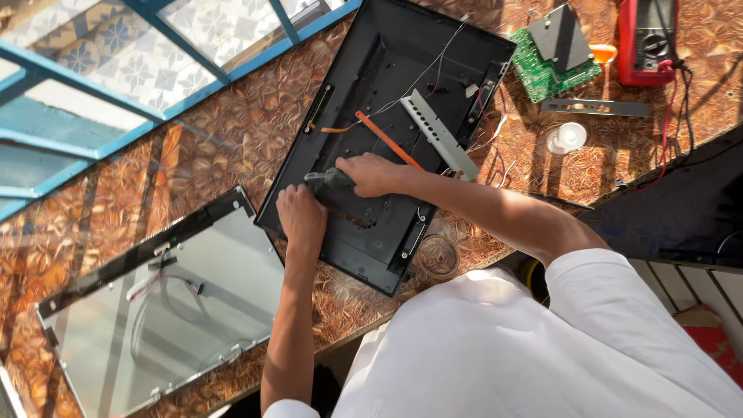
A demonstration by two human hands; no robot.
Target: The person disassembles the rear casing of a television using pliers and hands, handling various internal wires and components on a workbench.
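A black plastic back cover (pixel 387 70) of a flat screen lies inside-up on a brown patterned table (pixel 232 131). My right hand (pixel 371 174) grips a screwdriver (pixel 329 178) with a grey-green handle, its tip pointing left onto the cover's lower left part. My left hand (pixel 300 217) rests closed on the cover just below the screwdriver's tip, touching it. A perforated metal bracket (pixel 437 135), an orange strip (pixel 387 141) and thin wires lie inside the cover.
A bare display panel (pixel 170 310) with a metal back lies at lower left. A green circuit board (pixel 542 70), red multimeter (pixel 646 39), metal strip (pixel 594 107), white round part (pixel 569 137) and tape roll (pixel 437 255) surround the cover. Blue railing (pixel 193 89) borders the table.
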